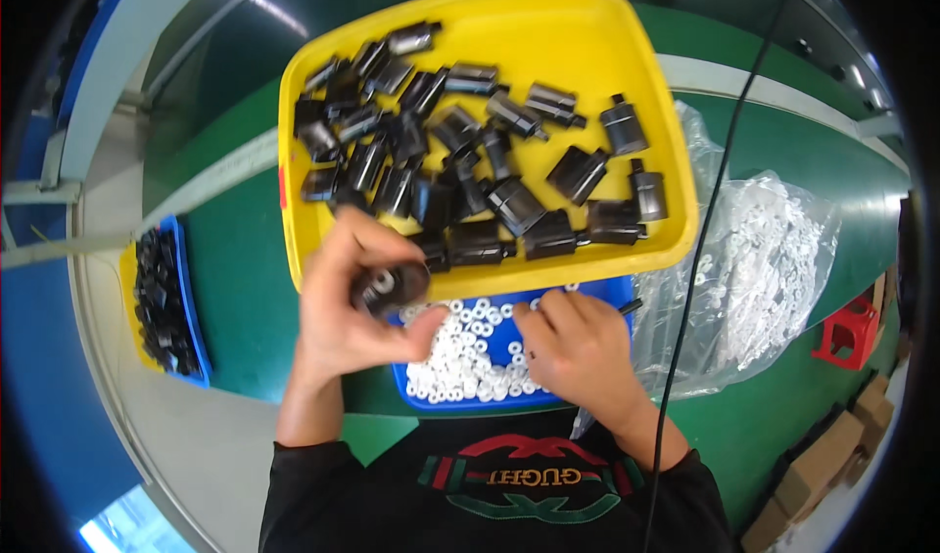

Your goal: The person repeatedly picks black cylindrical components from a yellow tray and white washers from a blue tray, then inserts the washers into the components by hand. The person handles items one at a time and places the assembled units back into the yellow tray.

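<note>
My left hand [343, 303] is wrapped round a dark, glossy bottle-like plastic part [401, 284], with a small white ring showing at its end. My right hand [578, 343] is closed with curled fingers over a blue tray [416, 396]. Whatever its fingertips hold, if anything, is hidden. A short dark stick-like end [632, 306] shows beside that hand; whether the hand grips it is unclear. Small white ring washers [455, 362] lie piled in the blue tray. Just beyond, a large yellow tray [548, 24] contains many similar dark bottle-like parts [514, 206], lying on their sides.
Right of the trays lies a clear plastic bag [774, 269] full of white washers. A further bin [191, 299] of black parts stands at the left. A black cable [720, 181] hangs across the right side. A red stool [850, 333] and cardboard boxes [808, 465] are beyond the green table.
</note>
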A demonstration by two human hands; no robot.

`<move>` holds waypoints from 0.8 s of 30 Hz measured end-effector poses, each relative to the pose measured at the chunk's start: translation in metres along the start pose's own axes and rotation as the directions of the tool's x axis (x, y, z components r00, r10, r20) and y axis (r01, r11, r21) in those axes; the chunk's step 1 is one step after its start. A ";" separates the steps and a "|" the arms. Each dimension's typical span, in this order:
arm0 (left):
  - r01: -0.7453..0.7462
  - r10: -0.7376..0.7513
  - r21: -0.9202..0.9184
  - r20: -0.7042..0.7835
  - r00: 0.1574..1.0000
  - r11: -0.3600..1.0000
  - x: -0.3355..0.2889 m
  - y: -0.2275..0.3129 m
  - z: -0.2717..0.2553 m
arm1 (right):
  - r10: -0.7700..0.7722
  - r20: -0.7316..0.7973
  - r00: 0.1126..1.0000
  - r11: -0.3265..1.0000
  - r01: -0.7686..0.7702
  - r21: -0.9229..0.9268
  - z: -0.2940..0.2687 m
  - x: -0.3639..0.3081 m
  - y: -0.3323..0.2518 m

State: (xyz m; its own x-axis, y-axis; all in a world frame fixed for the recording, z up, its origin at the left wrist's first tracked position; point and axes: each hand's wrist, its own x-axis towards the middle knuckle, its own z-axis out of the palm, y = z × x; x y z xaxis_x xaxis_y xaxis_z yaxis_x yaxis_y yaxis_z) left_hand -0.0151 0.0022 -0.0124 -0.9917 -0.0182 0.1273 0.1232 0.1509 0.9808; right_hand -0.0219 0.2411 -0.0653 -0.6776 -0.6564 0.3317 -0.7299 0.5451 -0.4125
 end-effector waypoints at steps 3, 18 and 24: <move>0.036 -0.036 0.408 -0.007 0.999 0.912 0.058 0.015 -0.016 | -0.060 -0.048 0.997 0.998 0.059 -0.023 0.007 0.000 -0.001; -0.011 -0.051 0.888 0.038 0.998 0.459 0.315 -0.071 -0.041 | -0.042 -0.040 0.998 0.993 0.037 -0.109 0.015 0.000 -0.001; 0.045 -0.314 0.872 0.127 0.941 0.487 0.318 -0.071 -0.036 | -0.036 -0.039 0.999 0.995 0.032 -0.099 0.014 -0.001 -0.001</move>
State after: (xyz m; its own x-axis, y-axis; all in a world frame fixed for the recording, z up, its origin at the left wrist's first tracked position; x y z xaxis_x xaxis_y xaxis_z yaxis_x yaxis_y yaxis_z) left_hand -0.3384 -0.0502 -0.0360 -0.9766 0.0610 -0.2064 -0.0167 0.9346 0.3553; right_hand -0.0188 0.2339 -0.0774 -0.6539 -0.6545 0.3795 -0.7565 0.5729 -0.3154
